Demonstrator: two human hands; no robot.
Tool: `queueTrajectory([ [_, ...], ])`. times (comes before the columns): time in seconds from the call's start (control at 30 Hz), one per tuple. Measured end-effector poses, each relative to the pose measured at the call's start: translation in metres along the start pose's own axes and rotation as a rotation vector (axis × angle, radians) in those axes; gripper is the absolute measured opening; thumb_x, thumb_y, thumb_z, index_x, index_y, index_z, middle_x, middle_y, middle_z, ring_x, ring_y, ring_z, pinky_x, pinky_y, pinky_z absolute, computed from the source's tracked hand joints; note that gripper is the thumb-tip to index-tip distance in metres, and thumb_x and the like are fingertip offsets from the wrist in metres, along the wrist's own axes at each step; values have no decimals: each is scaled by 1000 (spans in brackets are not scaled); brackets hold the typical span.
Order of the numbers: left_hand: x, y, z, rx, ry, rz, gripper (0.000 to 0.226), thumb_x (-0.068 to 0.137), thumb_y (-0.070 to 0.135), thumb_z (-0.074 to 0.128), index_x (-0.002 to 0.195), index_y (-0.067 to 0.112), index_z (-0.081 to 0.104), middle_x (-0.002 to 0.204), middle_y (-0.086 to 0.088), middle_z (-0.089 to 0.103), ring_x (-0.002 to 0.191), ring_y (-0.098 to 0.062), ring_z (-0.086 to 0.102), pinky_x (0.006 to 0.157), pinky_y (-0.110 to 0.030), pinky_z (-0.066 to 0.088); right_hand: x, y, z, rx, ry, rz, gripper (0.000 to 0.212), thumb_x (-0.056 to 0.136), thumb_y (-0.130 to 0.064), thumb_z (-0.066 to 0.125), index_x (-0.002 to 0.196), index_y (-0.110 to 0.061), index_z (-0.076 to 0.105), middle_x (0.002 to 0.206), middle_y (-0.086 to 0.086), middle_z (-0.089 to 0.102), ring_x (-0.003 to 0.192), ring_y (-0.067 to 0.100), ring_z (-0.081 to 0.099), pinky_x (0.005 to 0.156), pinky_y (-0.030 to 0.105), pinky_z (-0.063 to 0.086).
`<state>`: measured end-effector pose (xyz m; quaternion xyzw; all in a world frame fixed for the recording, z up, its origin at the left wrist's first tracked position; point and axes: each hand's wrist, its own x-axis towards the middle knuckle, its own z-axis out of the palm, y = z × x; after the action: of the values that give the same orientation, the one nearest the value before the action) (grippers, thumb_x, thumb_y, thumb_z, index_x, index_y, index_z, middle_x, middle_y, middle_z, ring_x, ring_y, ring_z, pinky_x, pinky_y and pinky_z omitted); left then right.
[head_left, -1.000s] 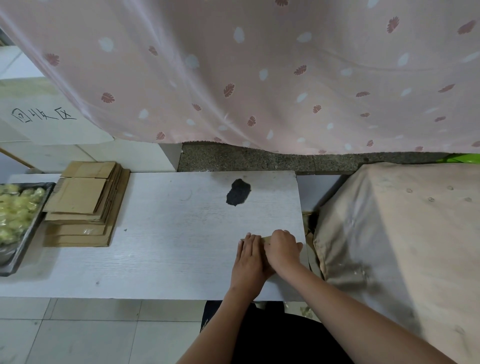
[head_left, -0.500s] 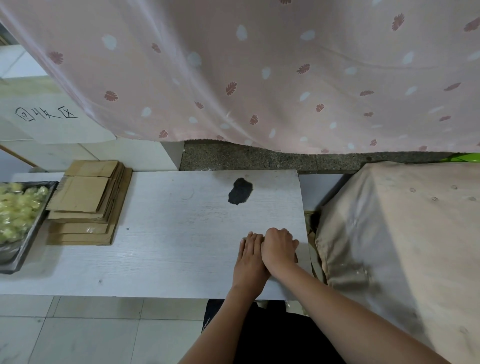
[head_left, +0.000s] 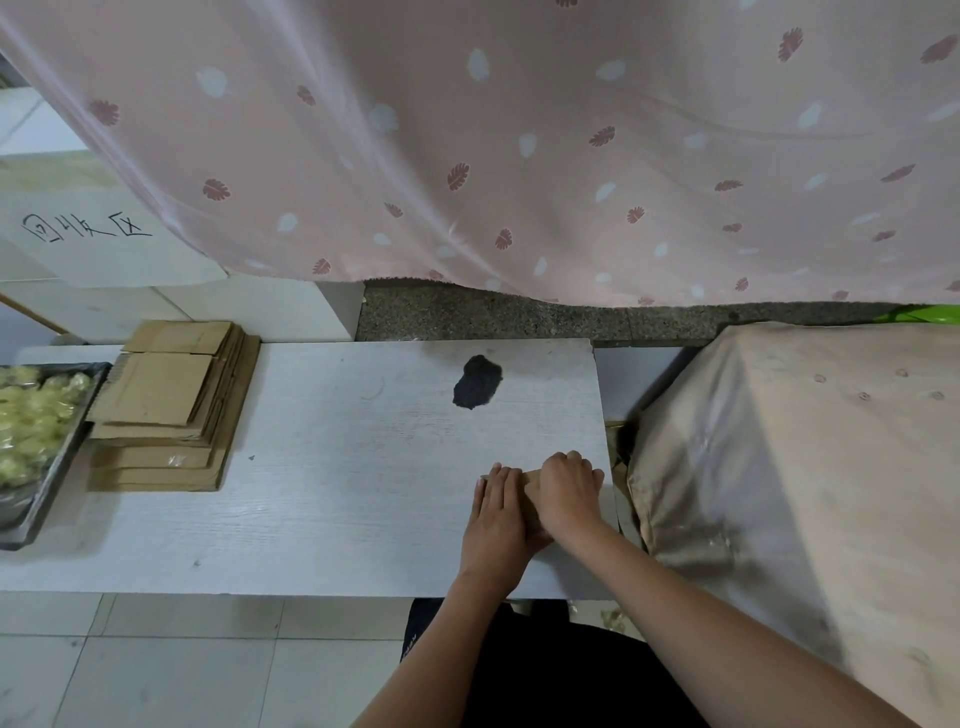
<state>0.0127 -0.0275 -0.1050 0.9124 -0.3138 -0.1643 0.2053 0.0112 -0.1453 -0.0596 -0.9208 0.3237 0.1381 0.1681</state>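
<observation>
Tray (head_left: 72, 441) at far left, stack (head_left: 166, 405) beside it on the table (head_left: 337, 493). Cardboard (head_left: 530, 480) lies near the table's front right corner, mostly hidden under 2 hands. Left hand (head_left: 496, 512): flat, fingers straight, pressing the cardboard down. Right hand (head_left: 569, 493): fingers curled over its right part, gripping it.

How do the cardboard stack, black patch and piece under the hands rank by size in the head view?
1. cardboard stack.
2. black patch.
3. cardboard piece, mostly covered, so this rank is unsure.
</observation>
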Motion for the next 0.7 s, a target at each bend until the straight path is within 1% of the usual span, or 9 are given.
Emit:
queueTrajectory([
  [0.07,1,-1,-1,-19,-7,-12,98,88,64,54,156,2,20,163,-9,24,155,-21,6,122,-26,-13,4,10,-8,4,-1,4,13,97,-20,52,86,-13,53,102,7,57,101,26,55,87,35,38],
  [0.13,2,-1,-2,-36,1,-23,101,87,64,59,156,3,20,163,-10,23,155,-21,5,120,-25,-13,9,22,-17,89,-3,4,30,95,-18,54,68,-14,42,82,6,52,82,25,54,73,33,38],
  [0.2,1,-1,-4,-52,1,-29,102,86,65,60,156,4,20,163,-9,23,155,-21,5,120,-25,-13,11,36,-24,260,-7,12,43,91,-17,58,56,-14,32,58,2,38,57,20,39,60,29,31],
  [0.27,1,0,-4,-53,-8,-33,102,85,67,59,156,5,18,163,-7,22,155,-19,4,120,-25,-12,10,45,-29,475,-13,45,40,87,-14,61,55,-10,38,53,3,36,51,16,32,54,29,30],
  [0.37,1,0,-5,-65,-22,-41,100,86,65,61,155,7,18,162,-6,22,155,-19,3,121,-25,-11,7,52,-33,745,35,101,19,85,-15,66,77,0,57,73,5,59,67,18,54,59,28,41],
  [0.47,-1,0,-5,-56,-29,-42,99,86,64,62,155,7,18,162,-7,22,155,-20,3,121,-27,-10,10,52,-35,907,37,115,9,86,-11,68,90,-9,60,91,3,69,87,16,66,71,29,51],
  [0.57,-1,1,-6,12,-53,-37,102,88,67,55,157,4,14,163,-10,18,155,-22,1,121,-29,-12,10,53,-32,819,16,79,17,91,-9,61,105,-18,57,109,1,65,97,14,62,73,25,45],
  [0.63,0,2,-7,71,-84,-24,103,90,67,53,158,3,8,165,-10,13,155,-23,-2,121,-31,-14,7,51,-29,699,-44,18,24,94,-22,61,118,-25,56,118,-1,59,105,18,59,79,27,42],
  [0.7,1,2,-7,130,-132,-2,103,91,59,58,159,4,3,166,-10,9,155,-25,-5,122,-35,-13,5,49,-25,600,-170,-31,44,93,-36,64,134,-30,49,130,2,53,117,22,55,86,27,39],
])
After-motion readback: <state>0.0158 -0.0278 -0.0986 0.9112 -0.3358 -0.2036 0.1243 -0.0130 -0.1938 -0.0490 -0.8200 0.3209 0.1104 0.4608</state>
